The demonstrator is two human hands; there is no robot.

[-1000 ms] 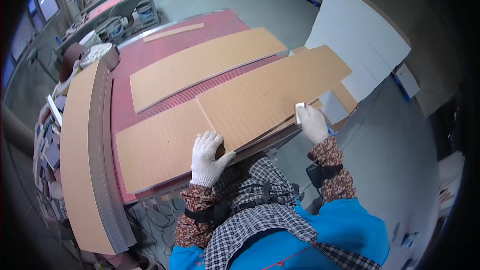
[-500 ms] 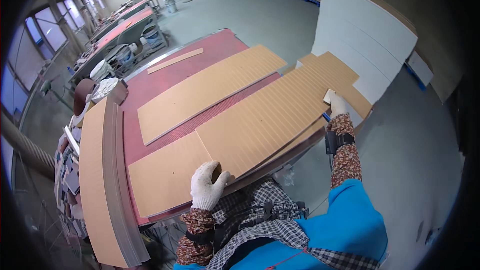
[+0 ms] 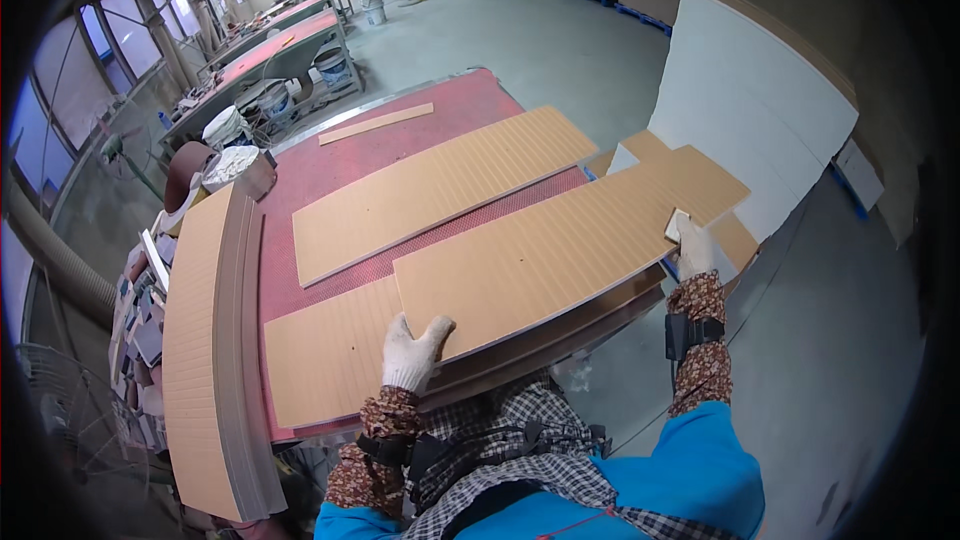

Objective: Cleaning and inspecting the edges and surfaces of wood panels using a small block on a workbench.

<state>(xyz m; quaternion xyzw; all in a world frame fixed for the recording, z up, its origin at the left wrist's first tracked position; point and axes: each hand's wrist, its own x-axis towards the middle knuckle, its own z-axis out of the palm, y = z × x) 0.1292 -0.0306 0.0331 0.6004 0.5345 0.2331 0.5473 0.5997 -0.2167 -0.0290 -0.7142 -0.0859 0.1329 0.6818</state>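
Observation:
A long tan grooved board (image 3: 560,250) is held by both my gloved hands, raised and tilted along its near edge. My left hand (image 3: 413,352) is closed on its near left corner, thumb over the edge and other fingers partly hidden. My right hand (image 3: 697,250) grips the near edge toward the right end, with a small pale block (image 3: 677,226) between the thumb and the board's face. Under the left end lies another tan board (image 3: 325,360), flat on the red-topped table (image 3: 300,165).
A third tan board (image 3: 440,190) and a thin strip (image 3: 375,124) lie farther back on the table. At left stands a row of upright panels (image 3: 200,360) beside a heap of offcuts (image 3: 145,340). A tall white panel stack (image 3: 750,110) stands at the right.
The held board's near edge has risen off the boards below, opening a gap. My left hand has shifted onto its corner; my right hand keeps its grip. The whole view has shifted a little.

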